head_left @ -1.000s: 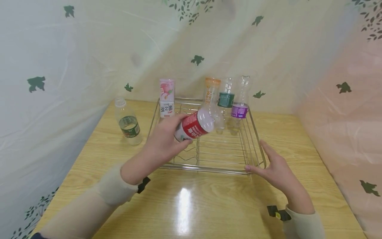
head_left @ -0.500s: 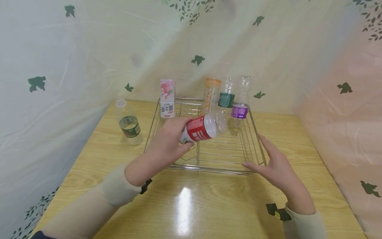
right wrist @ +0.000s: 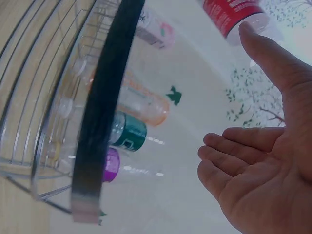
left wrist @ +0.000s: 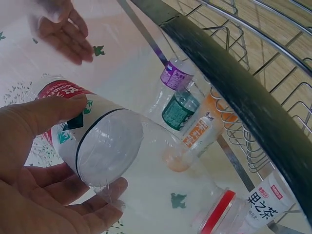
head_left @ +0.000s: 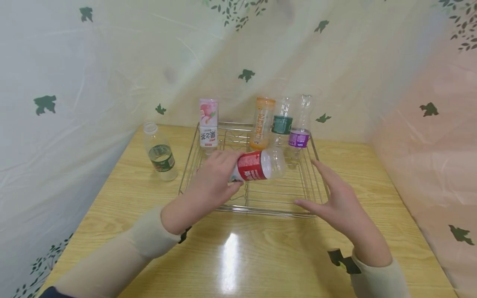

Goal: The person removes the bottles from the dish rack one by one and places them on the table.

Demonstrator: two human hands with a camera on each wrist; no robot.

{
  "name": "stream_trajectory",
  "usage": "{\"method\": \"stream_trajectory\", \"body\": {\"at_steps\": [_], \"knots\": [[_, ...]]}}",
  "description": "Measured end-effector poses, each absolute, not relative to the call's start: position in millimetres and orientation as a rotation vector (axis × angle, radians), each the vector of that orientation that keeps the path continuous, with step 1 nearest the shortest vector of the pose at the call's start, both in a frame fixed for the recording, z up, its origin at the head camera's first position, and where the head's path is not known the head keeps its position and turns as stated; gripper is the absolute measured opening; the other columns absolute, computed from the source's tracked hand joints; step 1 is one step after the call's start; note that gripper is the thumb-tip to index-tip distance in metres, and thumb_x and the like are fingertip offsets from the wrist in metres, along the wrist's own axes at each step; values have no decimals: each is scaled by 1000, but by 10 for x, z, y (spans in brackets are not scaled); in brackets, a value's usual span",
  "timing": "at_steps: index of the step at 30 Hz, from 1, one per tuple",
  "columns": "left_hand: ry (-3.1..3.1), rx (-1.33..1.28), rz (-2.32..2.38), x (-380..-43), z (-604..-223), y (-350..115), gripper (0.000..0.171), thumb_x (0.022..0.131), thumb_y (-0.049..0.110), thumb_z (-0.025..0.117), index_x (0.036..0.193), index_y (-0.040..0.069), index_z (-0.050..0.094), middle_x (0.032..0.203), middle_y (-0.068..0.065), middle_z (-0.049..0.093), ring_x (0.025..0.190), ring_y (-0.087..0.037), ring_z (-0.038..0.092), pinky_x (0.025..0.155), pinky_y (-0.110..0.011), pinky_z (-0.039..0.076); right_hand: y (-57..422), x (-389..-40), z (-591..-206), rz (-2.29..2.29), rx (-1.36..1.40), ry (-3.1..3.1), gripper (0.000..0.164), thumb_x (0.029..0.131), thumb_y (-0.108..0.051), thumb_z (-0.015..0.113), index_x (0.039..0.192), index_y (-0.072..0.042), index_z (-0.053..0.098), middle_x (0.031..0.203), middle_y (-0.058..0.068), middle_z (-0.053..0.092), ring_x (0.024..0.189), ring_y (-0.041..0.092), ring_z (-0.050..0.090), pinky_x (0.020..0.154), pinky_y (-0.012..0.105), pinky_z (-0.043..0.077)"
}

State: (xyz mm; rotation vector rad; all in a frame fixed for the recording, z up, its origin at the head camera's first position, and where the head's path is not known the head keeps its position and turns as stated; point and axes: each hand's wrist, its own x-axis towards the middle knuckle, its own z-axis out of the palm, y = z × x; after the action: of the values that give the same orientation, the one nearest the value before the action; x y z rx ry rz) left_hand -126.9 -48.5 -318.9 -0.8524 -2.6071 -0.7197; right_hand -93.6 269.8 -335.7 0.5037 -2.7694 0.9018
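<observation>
My left hand (head_left: 215, 176) grips a clear plastic bottle (head_left: 251, 166) with a red and white label, above the middle of a wire rack (head_left: 257, 211). The bottle lies nearly level, its clear base pointing right. In the left wrist view, thumb and fingers wrap round the label, and a red ring (left wrist: 218, 212) circles the neck end. My right hand (head_left: 340, 203) is at the rack's right front corner, thumb and fingers spread, holding nothing. In the right wrist view, its open palm (right wrist: 263, 180) faces the bottle's base, apart from it.
Upside down at the rack's back stand a pink bottle (head_left: 208, 122), an orange-labelled bottle (head_left: 262, 124), a green-labelled bottle (head_left: 282, 124) and a purple-labelled bottle (head_left: 299, 138). Left of the rack, another green-labelled bottle (head_left: 162, 158) stands upright on the wooden table (head_left: 149, 256).
My left hand has moved slightly right and down, the bottle turning more level. My right hand has come off the rack's corner and shifted a little left, toward the bottle.
</observation>
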Motion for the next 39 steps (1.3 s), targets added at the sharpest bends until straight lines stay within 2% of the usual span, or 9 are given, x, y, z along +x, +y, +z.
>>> {"method": "stream_trajectory", "body": {"at_steps": [8,14,21,26,30,33,39], "knots": [[-2602,-900,-574,-1261,-3234,-447,73,78,15,90,140,-1,55,135,-13,61,120,-29,53,106,-43,45,2510,-912,-3230,836,699,-2637,104,73,-30,95,157,-9,38,155,18,42,140,42,39,109,63,36],[-2538,-937,-451,-1256,-3269,-410,69,77,17,89,137,-1,59,130,-14,64,111,-28,55,97,-39,47,2359,-916,-3179,776,825,-2576,108,71,-24,96,158,-9,35,157,15,40,142,38,38,112,59,36],[-2501,-968,-363,-1246,-3289,-361,69,76,18,89,136,-1,60,127,-13,66,105,-28,54,102,-43,42,2225,-907,-3160,710,840,-2621,109,74,-26,94,160,-10,29,161,13,34,145,38,33,112,60,35],[-2501,-981,-425,-1224,-3305,-324,67,76,13,87,135,-2,59,124,-13,67,100,-27,54,90,-38,46,2148,-906,-3174,644,860,-2634,106,76,-30,93,159,-7,31,160,14,35,145,37,32,111,60,36],[-2503,-983,-445,-1206,-3310,-295,59,76,12,87,128,-1,60,118,-12,69,96,-25,53,86,-36,46,2083,-928,-3185,591,909,-2607,105,73,-28,94,156,-2,35,157,16,39,143,36,36,111,56,38],[-2499,-996,-385,-1198,-3309,-275,54,77,14,87,123,0,62,114,-12,69,97,-26,55,89,-36,46,2032,-947,-3186,542,937,-2596,103,71,-25,96,153,1,39,154,17,42,139,35,42,109,52,43],[-2490,-1016,-285,-1179,-3301,-243,56,78,12,86,127,-1,63,120,-13,68,106,-29,58,102,-42,45,1941,-978,-3189,411,955,-2604,96,70,-25,97,145,7,47,148,20,48,133,37,48,104,50,47]]}}
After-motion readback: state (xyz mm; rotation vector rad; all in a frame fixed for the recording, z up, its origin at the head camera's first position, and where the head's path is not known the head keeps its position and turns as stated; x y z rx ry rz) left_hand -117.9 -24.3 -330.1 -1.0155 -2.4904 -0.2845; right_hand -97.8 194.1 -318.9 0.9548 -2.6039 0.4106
